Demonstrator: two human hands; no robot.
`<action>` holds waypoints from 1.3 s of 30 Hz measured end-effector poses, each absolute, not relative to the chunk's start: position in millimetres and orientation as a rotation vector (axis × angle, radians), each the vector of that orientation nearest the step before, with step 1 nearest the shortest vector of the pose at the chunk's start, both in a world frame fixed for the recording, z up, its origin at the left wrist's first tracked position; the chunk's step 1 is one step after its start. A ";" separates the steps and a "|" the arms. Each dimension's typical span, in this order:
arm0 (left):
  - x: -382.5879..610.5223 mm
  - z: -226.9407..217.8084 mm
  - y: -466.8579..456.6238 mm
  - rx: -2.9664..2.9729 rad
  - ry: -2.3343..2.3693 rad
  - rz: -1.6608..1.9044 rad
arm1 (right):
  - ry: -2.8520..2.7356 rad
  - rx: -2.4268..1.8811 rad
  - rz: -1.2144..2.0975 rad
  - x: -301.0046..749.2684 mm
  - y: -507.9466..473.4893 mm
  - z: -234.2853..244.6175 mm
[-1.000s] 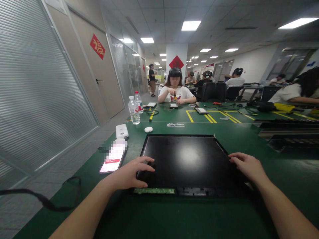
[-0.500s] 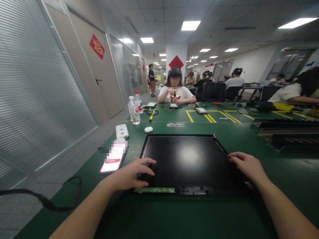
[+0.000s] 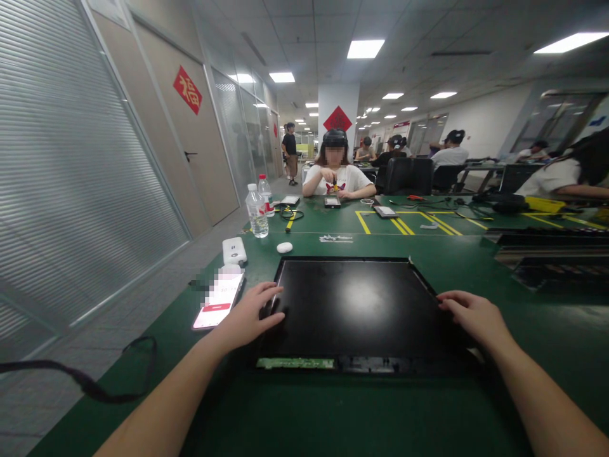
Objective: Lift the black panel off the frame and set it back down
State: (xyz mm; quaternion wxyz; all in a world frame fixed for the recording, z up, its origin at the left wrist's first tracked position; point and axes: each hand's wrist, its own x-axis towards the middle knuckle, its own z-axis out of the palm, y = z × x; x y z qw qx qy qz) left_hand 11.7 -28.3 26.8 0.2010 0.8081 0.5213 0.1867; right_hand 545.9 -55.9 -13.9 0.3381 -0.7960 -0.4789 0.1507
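A black display panel (image 3: 323,304) lies flat on the green table before me, with a light reflection on its dark face. A green circuit board strip (image 3: 295,363) shows along its near edge, at the left. My left hand (image 3: 254,314) is at the panel's left edge, fingers and thumb spread apart, the fingertips over the frame. At the opposite side, my right hand (image 3: 473,314) has its fingers and thumb closed on the panel's right edge. Its lower fingers are partly hidden.
To the left are a lit phone (image 3: 219,301), a white power bank (image 3: 234,251), a small white case (image 3: 284,247) and water bottles (image 3: 257,212). Dark metal strips (image 3: 552,270) lie at the right. Across the table, a person (image 3: 339,181) works on a small device.
My left hand has moved back and to the left, from over the screen's lower left area to its left edge. My right hand has stayed at the right edge.
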 end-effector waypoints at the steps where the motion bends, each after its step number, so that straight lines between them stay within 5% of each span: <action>1: 11.2 23.3 -25.2 2.269 1.535 0.543 | -1.234 -2.062 0.404 545.7 -56.3 -13.7; 14: 14.3 8.3 -11.8 2.348 1.845 0.275 | -1.240 -2.229 0.352 557.5 -48.1 -27.1; 28: 19.6 23.9 -18.7 1.546 1.605 0.982 | -1.377 -2.266 0.289 562.9 -42.8 -45.5; 39: 35.1 27.5 -29.8 0.955 1.398 1.126 | -1.388 -2.249 0.299 561.6 -45.3 -43.5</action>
